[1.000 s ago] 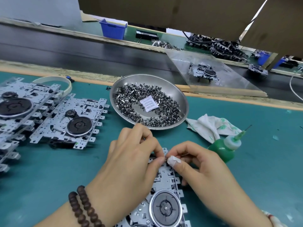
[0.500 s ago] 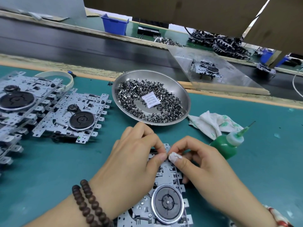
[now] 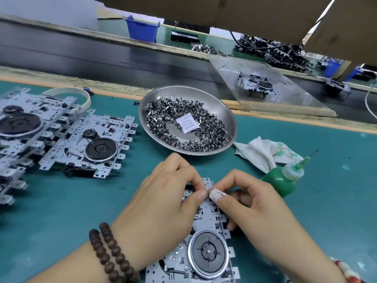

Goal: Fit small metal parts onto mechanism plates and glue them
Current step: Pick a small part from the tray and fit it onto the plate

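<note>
We pinch both hands, left hand (image 3: 163, 199) and right hand (image 3: 255, 205), at the near mechanism plate's (image 3: 206, 248) far edge; whether either grip holds a part we cannot tell; we should press squarely.

Head camera looks down, close over teal bench (image 3: 61, 211).

A silver mechanism plate (image 3: 206, 237) with a round wheel lies flat at near centre; small dark metal parts (image 3: 184, 125) fill the steel dish (image 3: 232, 123) beyond.
</note>
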Demonstrator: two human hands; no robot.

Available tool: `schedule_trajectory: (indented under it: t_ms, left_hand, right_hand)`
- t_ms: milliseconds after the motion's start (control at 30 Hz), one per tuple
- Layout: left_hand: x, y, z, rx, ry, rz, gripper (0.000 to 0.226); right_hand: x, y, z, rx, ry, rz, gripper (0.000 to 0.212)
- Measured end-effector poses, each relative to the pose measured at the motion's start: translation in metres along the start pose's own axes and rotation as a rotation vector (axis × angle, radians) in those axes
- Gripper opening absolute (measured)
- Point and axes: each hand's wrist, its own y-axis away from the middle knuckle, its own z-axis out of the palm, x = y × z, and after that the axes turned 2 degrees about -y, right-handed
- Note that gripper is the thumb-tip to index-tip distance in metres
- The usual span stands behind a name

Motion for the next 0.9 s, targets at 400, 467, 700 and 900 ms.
schedule_trajectory:
  t_ms: [400,467,700,900]
  left_hand:
    - [-0.003,0.0,0.001,0.01,0.025,-0.003,0.016]
    - [-0.003,0.0,0.001,0.011,0.029,-0.003,0.012]
    - [-0.003,0.0,0.002,0.011,0.015,-0.007,0.015]
    - [-0.002,0.0,0.002,0.017,0.012,-0.019,0.01]
  right_hand:
    - [0.002,-0.001,0.002,0.016,-0.043,0.03,0.011]
    - [0.003,-0.001,0.002,0.019,-0.038,0.026,0.013]
    - [0.01,0.0,0.005,0.078,0.121,-0.062,0.006]
    - [0.013,0.0,0.004,0.054,0.051,-0.029,0.012]
